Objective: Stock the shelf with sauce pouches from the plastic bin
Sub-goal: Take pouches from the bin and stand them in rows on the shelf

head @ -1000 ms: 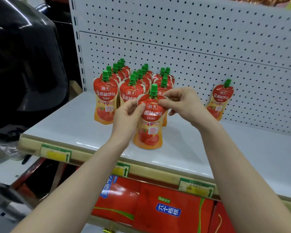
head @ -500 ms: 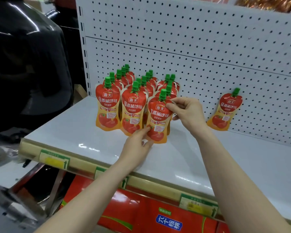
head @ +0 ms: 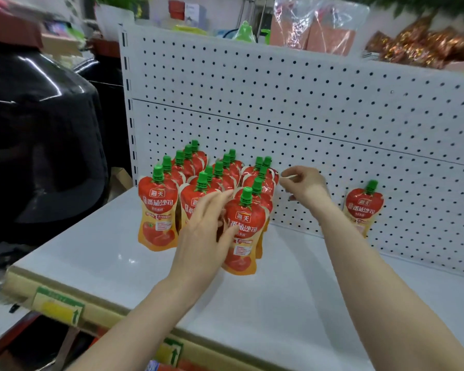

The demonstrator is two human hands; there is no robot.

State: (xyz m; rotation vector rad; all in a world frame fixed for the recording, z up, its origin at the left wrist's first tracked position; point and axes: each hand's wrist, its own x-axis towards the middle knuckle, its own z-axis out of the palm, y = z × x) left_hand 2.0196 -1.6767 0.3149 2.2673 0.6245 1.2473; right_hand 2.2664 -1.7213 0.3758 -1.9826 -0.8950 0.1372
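The sauce pouches point(head: 212, 188) stand in three rows left of the frame's centre, upright on the white shelf point(head: 105, 253), green caps up. The front pouch point(head: 243, 231) of the right-hand row stands nearest the camera. The left hand point(head: 206, 231) lies just left of it, fingers loosely straight over the middle row and thumb against the front pouch's edge, gripping nothing. The right hand point(head: 303, 183) is behind, well apart from the left, fingers curled beside the rearmost pouches; I cannot tell whether it pinches one. A lone pouch point(head: 363, 207) leans on the pegboard point(head: 306, 103) at the right. Yellow price tags point(head: 60, 309) line the shelf's front edge. A glossy black object point(head: 38, 129) fills the left side.
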